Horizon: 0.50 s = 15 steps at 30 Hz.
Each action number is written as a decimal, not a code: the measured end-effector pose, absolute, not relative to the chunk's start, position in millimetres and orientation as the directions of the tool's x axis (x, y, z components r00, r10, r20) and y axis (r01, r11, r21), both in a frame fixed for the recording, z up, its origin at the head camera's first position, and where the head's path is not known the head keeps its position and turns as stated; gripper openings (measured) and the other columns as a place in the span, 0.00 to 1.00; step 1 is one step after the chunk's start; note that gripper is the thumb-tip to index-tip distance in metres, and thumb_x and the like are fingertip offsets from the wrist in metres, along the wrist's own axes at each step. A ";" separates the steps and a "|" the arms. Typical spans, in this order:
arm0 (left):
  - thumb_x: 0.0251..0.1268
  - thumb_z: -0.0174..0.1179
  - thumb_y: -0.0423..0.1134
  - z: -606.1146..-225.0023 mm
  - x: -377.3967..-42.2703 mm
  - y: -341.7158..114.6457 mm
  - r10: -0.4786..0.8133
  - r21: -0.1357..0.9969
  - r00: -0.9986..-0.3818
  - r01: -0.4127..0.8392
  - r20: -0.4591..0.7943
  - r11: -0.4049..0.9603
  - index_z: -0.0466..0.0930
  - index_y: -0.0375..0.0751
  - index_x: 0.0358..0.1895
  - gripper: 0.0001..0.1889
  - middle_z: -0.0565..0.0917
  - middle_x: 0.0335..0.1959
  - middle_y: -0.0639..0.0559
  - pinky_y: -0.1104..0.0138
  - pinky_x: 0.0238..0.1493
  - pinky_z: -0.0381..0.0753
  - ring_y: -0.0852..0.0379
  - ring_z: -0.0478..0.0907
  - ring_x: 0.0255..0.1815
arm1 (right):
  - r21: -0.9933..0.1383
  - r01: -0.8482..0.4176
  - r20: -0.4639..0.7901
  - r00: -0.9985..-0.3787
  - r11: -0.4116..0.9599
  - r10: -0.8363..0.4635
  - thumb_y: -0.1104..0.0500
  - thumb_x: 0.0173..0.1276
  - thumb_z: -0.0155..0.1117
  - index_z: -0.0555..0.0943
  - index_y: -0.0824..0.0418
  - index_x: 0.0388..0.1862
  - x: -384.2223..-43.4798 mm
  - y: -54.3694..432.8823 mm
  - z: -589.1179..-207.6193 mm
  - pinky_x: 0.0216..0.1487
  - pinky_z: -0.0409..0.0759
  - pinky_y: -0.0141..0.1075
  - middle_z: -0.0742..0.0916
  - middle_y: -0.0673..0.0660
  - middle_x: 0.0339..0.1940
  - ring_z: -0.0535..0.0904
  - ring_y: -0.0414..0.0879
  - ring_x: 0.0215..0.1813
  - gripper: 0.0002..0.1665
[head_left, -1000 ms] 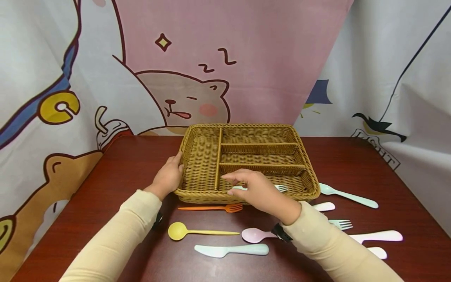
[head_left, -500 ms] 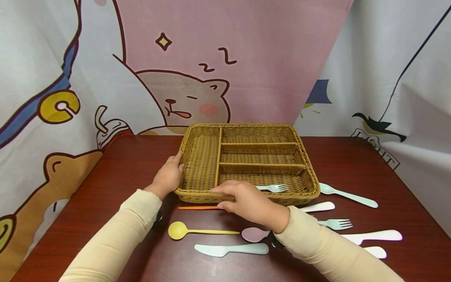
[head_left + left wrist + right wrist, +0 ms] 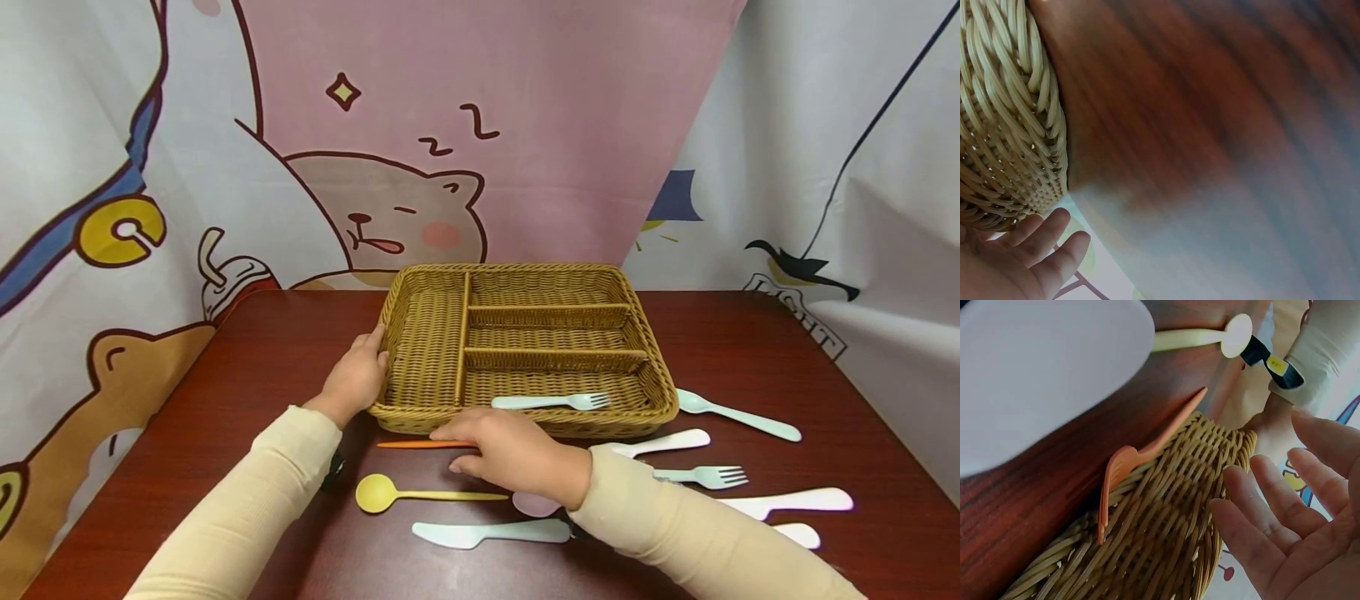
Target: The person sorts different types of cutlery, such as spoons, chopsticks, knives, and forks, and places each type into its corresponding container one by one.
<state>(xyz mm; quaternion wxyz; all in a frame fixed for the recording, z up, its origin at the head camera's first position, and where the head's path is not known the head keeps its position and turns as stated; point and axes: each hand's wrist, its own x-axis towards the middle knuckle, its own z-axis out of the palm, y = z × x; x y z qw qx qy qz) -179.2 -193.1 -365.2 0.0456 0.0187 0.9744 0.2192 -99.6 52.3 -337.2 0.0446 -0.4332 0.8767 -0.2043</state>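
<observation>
My left hand [image 3: 354,379] rests against the left side of a wicker basket [image 3: 528,421] with dividers, its fingers extended along the wall in the left wrist view. My right hand [image 3: 517,454] hovers over an orange fork [image 3: 423,444] that lies along the basket's front. Its fingers are apart and hold nothing in the right wrist view, where the whole fork [image 3: 1124,464] shows beside the woven wall. In the head view the hand covers the fork's tined end. Inside the front right compartment lies a mint fork [image 3: 551,402].
Nearer me lie a yellow spoon [image 3: 377,493], a mint knife [image 3: 457,535] and a partly hidden pink spoon [image 3: 534,504]. To the right are a mint spoon [image 3: 738,414], another mint fork [image 3: 712,477] and several white handles [image 3: 810,500]. A printed cloth [image 3: 570,125] hangs behind the table.
My right hand has moved from over the basket's front compartment toward me, down to the orange fork, leaving the mint fork in the basket uncovered. My left hand keeps its place.
</observation>
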 end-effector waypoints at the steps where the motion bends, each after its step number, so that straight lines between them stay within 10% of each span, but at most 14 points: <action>1: 0.79 0.38 0.40 -365.3 -179.2 -193.2 0.055 0.429 -0.995 0.015 -0.082 0.903 0.43 0.35 0.77 0.29 0.55 0.73 0.33 0.48 0.66 0.65 0.36 0.63 0.69 | -0.391 -0.748 0.101 -0.614 0.536 -0.783 0.57 0.64 0.69 0.82 0.55 0.58 -99.7 51.5 -338.2 0.59 0.76 0.42 0.84 0.52 0.56 0.78 0.47 0.60 0.22; 15: 0.80 0.37 0.40 -365.5 -178.7 -194.0 0.057 0.416 -0.995 0.017 -0.083 0.909 0.43 0.35 0.77 0.29 0.55 0.74 0.32 0.47 0.65 0.66 0.37 0.62 0.69 | -0.376 -0.742 0.040 -0.612 0.555 -0.790 0.57 0.62 0.71 0.82 0.57 0.57 -100.5 44.3 -345.4 0.57 0.77 0.39 0.85 0.52 0.53 0.80 0.45 0.57 0.23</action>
